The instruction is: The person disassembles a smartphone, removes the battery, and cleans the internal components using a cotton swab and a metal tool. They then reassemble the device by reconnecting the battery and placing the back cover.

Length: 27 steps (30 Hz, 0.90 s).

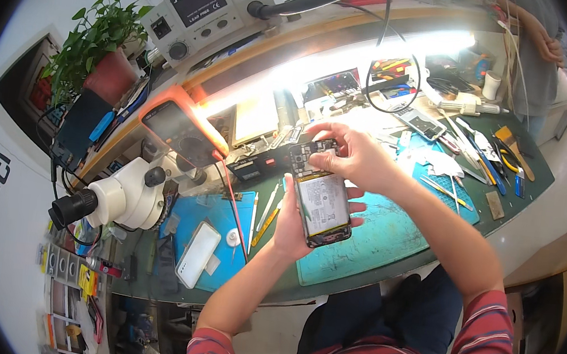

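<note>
An opened smartphone [321, 208] with its circuit board and battery exposed is held upright above the desk. My left hand [293, 222] is shut round its lower half, thumb along the left edge and fingertips showing past the right edge. My right hand [350, 153] grips the top, with the thumb on the board and fingers over the upper edge. Below, a teal mat [371, 254] lies on the green desk; left of it, a white phone back [194, 254] rests on a blue mat [222, 215].
A microscope [124, 196] and orange multimeter [172, 129] stand left. A station [197, 12] sits on the shelf, beside a potted plant [106, 71]. Tools [504, 157] and a phone [418, 122] lie right. Another person's hand [548, 49] shows at upper right, apart from mine.
</note>
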Available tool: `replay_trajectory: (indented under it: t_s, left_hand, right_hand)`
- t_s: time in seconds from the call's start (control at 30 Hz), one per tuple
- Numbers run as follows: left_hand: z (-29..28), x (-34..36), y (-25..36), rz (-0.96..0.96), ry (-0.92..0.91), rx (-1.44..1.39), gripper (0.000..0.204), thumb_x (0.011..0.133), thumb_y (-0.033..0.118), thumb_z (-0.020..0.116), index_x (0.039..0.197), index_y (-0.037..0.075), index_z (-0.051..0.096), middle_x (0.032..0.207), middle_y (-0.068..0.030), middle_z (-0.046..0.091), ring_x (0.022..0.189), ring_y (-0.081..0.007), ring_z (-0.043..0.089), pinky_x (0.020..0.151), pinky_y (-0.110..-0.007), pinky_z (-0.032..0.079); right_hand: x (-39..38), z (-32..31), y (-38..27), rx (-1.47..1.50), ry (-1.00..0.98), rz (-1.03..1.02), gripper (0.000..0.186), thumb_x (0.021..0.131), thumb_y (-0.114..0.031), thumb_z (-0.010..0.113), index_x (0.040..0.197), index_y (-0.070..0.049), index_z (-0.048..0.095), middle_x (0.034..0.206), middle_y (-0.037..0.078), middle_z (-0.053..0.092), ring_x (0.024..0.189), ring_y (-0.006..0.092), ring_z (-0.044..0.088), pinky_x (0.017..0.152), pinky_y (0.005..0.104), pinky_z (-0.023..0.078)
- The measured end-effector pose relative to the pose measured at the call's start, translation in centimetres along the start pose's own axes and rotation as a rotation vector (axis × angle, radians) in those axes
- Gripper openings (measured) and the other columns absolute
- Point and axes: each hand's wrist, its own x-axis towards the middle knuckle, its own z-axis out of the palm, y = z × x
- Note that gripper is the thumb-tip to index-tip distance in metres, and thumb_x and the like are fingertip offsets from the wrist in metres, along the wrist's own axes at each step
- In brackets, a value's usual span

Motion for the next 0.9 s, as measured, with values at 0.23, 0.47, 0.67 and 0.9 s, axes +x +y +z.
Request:
replay_trajectory:
  t_s: [0.23, 0.47, 0.67, 0.9]
  left_hand:
    - [-3.2, -0.7, 2.2, 0.222, 0.28, 0.422, 0.062, 0.105, 0.04, 0.021, 0.149, 0.002, 0.042, 0.142, -0.0182, 0.055, 0.115, -0.0272, 0.063, 0.096, -0.041, 0.053]
    - [-4.4, -0.7, 1.5, 0.107, 0.171, 0.326, 0.097, 0.097, 0.077, 0.026, 0.154, -0.001, 0.03, 0.155, -0.0217, 0.04, 0.137, -0.0313, 0.048, 0.111, -0.046, 0.044]
    - [-3.9, -0.6, 1.0, 0.077, 0.289, 0.69, 0.107, 0.084, 0.081, 0.053, 0.149, -0.004, 0.038, 0.148, -0.0189, 0.048, 0.131, -0.0273, 0.053, 0.108, -0.042, 0.046]
    - [-4.1, -1.6, 2.2, 0.082, 0.415, 0.494, 0.105, 0.084, 0.083, 0.047, 0.148, 0.0, 0.038, 0.139, -0.0172, 0.056, 0.115, -0.0267, 0.064, 0.099, -0.04, 0.054]
  right_hand:
    - [-2.7, 3.6, 0.4, -0.589, -0.084, -0.192, 0.04, 0.087, -0.045, 0.075, 0.082, -0.006, 0.064, 0.069, 0.006, 0.065, 0.062, 0.0243, 0.066, 0.058, 0.0361, 0.051]
    - [-3.3, 5.9, 4.4, -0.486, -0.055, -0.23, 0.034, 0.091, -0.032, 0.071, 0.075, -0.004, 0.059, 0.068, 0.012, 0.063, 0.063, 0.0277, 0.065, 0.058, 0.0394, 0.049]
    - [-3.6, 5.5, 5.5, -0.105, -0.096, -0.109, 0.023, 0.093, -0.019, 0.065, 0.078, -0.002, 0.062, 0.067, 0.009, 0.057, 0.061, 0.0193, 0.058, 0.059, 0.0355, 0.046]
    - [-3.9, 4.8, 4.3, 0.604, -0.05, 0.157, 0.021, 0.095, -0.015, 0.058, 0.079, -0.002, 0.062, 0.07, -0.001, 0.058, 0.066, 0.008, 0.052, 0.062, 0.0277, 0.046]
